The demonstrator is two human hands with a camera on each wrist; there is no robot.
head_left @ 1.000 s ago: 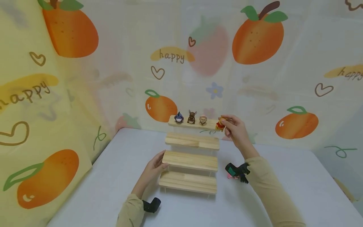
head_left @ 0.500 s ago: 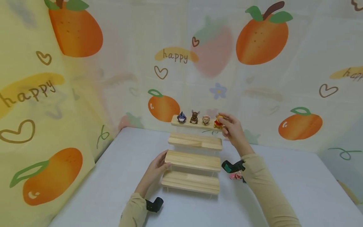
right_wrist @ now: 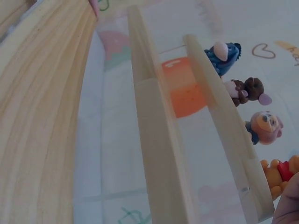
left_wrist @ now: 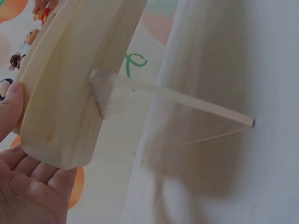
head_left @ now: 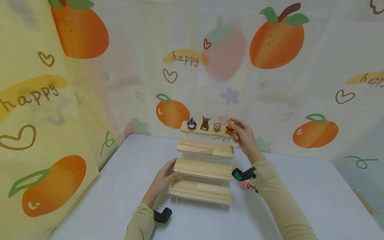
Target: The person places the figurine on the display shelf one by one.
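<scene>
My right hand (head_left: 245, 136) pinches a yellow bear figurine in a red top (head_left: 229, 128) at the right end of the top tier. The bear stands upright, and its feet appear to touch the board in the right wrist view. To its left sit a blue donkey figurine (head_left: 191, 124), a brown kangaroo figurine (head_left: 205, 124) and a small pinkish figurine with a pale face (head_left: 217, 126). My left hand (head_left: 162, 178) grips the left end of a lower tier of the stepped wooden display stand (head_left: 204, 169), thumb and fingers about the board (left_wrist: 60, 112).
A pink figurine (head_left: 247, 184) is on the white table (head_left: 114, 203), right of the stand and partly behind the right wrist's black camera (head_left: 244, 174). Clear supports hold the tiers up. A fruit-printed cloth (head_left: 135, 66) hangs behind the table.
My right hand has shifted slightly left over the top tier, and the bear has gone from tilted at the edge to upright beside the pinkish figurine. My left hand keeps its hold.
</scene>
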